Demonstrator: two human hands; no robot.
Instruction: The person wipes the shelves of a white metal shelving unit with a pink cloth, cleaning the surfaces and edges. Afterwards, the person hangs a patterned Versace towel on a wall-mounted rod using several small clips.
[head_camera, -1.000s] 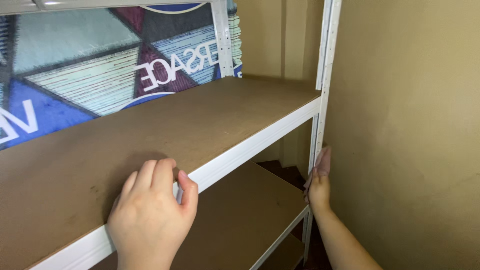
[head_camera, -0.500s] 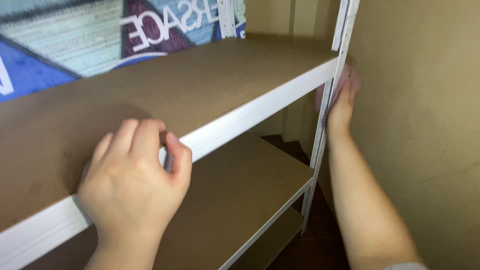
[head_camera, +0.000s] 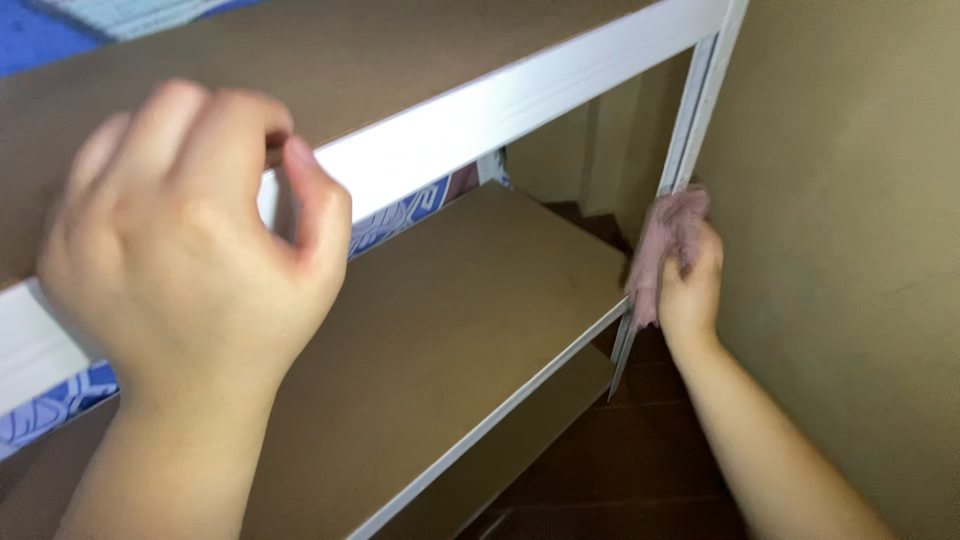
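Note:
My left hand (head_camera: 190, 250) grips the white front rail (head_camera: 520, 85) of the upper brown shelf board (head_camera: 330, 50), fingers curled over its edge. My right hand (head_camera: 690, 285) holds a pink cloth (head_camera: 665, 235) pressed against the white upright post (head_camera: 695, 120) at the rack's right front corner, just above the lower shelf board (head_camera: 440, 330). The cloth covers part of the post; my forearm runs down to the lower right.
A tan wall (head_camera: 850, 250) stands close to the right of the rack. A blue patterned sheet (head_camera: 55, 415) shows behind the shelves at left. A third board (head_camera: 500, 465) and dark red floor (head_camera: 640, 470) lie below.
The view has tilted down, so the upper shelf sits at the top. My right hand with the cloth slid down the post from near the upper rail toward the lower shelf. My left hand kept its grip.

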